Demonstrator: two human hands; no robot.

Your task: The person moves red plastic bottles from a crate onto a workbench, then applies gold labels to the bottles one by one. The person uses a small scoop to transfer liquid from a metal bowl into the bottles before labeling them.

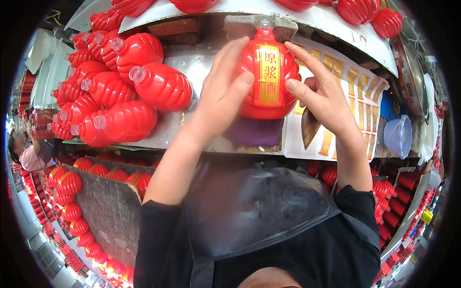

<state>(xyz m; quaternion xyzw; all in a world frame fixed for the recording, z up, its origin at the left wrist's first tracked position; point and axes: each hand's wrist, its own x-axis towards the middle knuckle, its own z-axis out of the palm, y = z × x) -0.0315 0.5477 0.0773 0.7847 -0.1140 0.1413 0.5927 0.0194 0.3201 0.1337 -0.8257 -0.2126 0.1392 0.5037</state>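
Observation:
A glossy red ribbed plastic bottle (287, 67) with a clear neck lies on its back on the bench, neck away from me. Down its front runs a yellow label (270, 77) with red edging. My left hand (223, 86) wraps the bottle's left side, thumb at the label's edge. My right hand (322, 89) touches the right side with thumb and forefinger, its other fingers curled. From under those curled fingers a brown pointed blade-like tool (310, 129) sticks out; its upper end is hidden. Beneath lies a white sheet of yellow labels (356, 103).
Several red bottles (163, 86) are heaped at my left. A grey padded block (234, 26) sits behind the held bottle's neck, and a purple cloth (254, 132) below its base. A white shelf (269, 8) crosses the back. At right stands a pale blue bucket (398, 137).

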